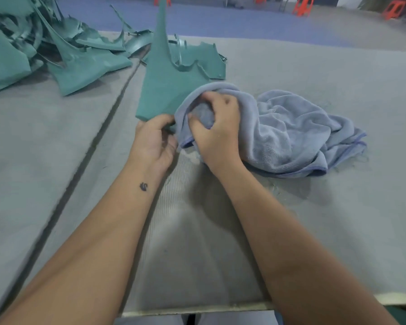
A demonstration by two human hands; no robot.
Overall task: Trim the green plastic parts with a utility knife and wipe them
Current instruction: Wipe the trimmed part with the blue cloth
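A long green plastic part (161, 85) stands tilted on the table, its narrow end pointing up and away. My left hand (154, 139) grips its near lower corner. My right hand (217, 123) grips a bunched blue-grey cloth (286, 134) and presses it against the part's near right edge. The rest of the cloth lies crumpled on the table to the right. No utility knife is in view.
A heap of green plastic parts (40, 48) lies at the far left, with another part (202, 59) behind the held one. The grey padded table (338, 207) has a dark seam (96, 137) running diagonally on the left. Orange stools (302, 5) stand on the far floor.
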